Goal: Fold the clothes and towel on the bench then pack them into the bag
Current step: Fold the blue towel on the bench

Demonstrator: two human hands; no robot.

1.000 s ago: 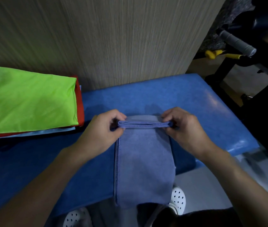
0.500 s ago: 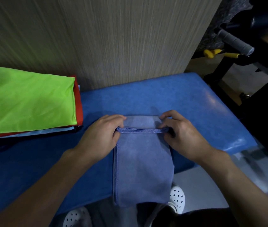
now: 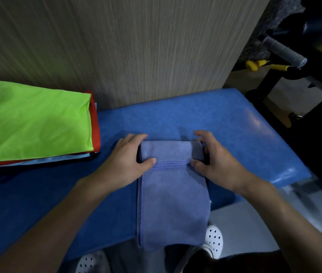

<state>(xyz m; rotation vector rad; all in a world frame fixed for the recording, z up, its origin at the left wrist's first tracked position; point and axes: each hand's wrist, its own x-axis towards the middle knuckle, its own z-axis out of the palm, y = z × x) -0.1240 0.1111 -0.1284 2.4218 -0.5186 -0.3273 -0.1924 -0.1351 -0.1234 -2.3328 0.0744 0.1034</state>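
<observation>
- The towel (image 3: 173,203), a blue-violet strip folded lengthwise, runs from the middle of the blue desk (image 3: 234,123) toward 6 o'clock; its near end hangs over the desk's front edge, so how far it drops is hidden.
- Its far end is turned back over itself, with a stitched hem lying crosswise between the two thumbs.
- The left hand (image 3: 130,158) grips the left side of that turned-back part, thumb on top at the hem and fingers curled round the far side; its fingertips are out of sight behind the cloth.
- The right hand (image 3: 213,160) holds the right side in a looser grasp, thumb pressed by the hem and fingers arched and partly lifted; whether all of them touch the cloth cannot be told.
- At 9 o'clock lies a stack of folded clothes (image 3: 34,123), lime green on top, red and pale blue beneath, cut off by the left frame edge.
- No bag can be made out.
- Bare desk lies open at 1 to 3 o'clock of the towel, up to the rounded right corner.
- A wood-grain wall (image 3: 136,46) bounds the desk at 12 o'clock.
- White perforated shoes (image 3: 213,239) show below the front edge, partly hidden.
- Dark gym equipment (image 3: 286,50) at 2 o'clock is dim and hard to read.
</observation>
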